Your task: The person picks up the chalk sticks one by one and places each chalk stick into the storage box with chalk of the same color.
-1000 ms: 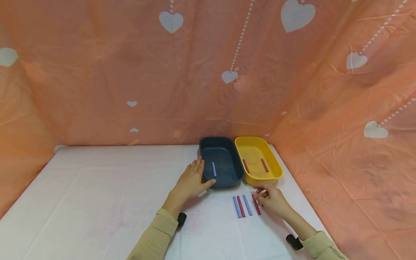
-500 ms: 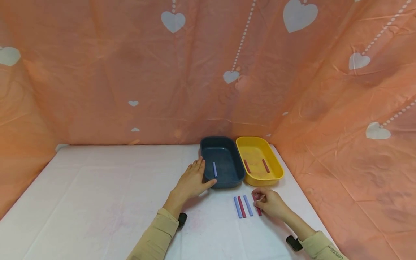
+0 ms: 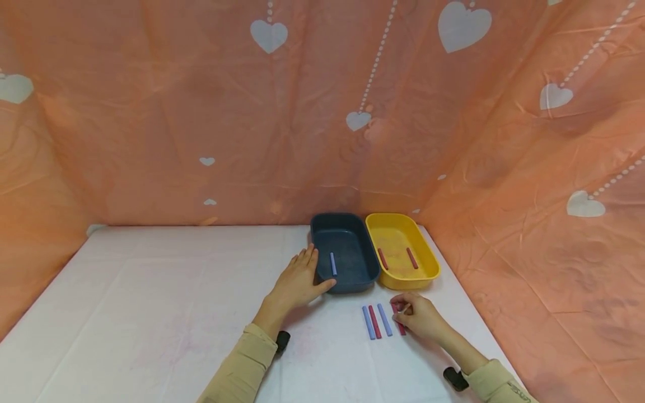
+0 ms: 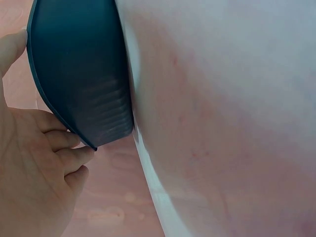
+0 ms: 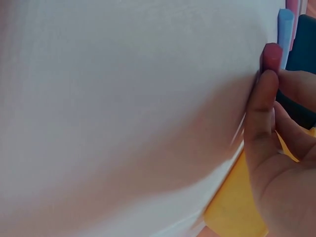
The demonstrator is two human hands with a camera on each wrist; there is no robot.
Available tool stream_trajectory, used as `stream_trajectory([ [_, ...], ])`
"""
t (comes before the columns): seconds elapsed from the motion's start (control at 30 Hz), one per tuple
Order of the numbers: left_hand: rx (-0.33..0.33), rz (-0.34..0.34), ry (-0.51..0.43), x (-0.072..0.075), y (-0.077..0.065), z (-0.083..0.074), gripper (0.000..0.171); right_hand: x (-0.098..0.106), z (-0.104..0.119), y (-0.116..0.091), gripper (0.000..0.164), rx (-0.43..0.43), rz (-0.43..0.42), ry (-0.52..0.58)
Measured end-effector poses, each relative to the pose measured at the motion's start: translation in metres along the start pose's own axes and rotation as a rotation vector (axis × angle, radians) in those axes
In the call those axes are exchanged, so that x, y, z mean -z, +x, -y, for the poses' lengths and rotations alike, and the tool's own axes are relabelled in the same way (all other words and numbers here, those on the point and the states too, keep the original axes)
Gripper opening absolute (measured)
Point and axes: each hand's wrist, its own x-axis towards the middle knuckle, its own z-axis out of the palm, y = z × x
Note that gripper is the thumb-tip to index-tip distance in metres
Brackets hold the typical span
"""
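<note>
My right hand (image 3: 420,318) pinches a red chalk stick (image 3: 401,330) between thumb and fingers, low over the white cloth. In the right wrist view the end of this red chalk stick (image 5: 272,56) juts out past the thumb of my right hand (image 5: 284,153). To its left lie a blue chalk stick (image 3: 384,319), a red one (image 3: 375,322) and another blue one (image 3: 368,323), side by side. My left hand (image 3: 296,280) rests, fingers extended, at the left rim of the dark blue tray (image 3: 353,252); its fingertips touch the tray's rim in the left wrist view.
Inside the dark tray lies one blue chalk stick (image 3: 333,264). A yellow tray (image 3: 430,268) stands against its right side with two red chalk sticks (image 3: 412,258) in it. An orange curtain (image 3: 302,140) with white hearts rises behind and beside the cloth-covered table (image 3: 191,291).
My right hand has dipped slightly, and its thumb and fingers have come together on the rightmost red chalk stick. My left hand has stayed at the dark tray.
</note>
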Motion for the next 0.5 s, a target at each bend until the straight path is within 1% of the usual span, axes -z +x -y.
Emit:
stream_trajectory([
  [0.23, 0.001, 0.009, -0.003, -0.0017, -0.0008, 0.0007, 0.098, -0.0017, 0.0017, -0.0011, 0.026, -0.068, -0.014, 0.015],
  [0.5, 0.009, 0.011, 0.002, -0.001, -0.0002, 0.0004, 0.099, -0.001, 0.002, -0.002, 0.028, -0.058, -0.041, 0.012],
])
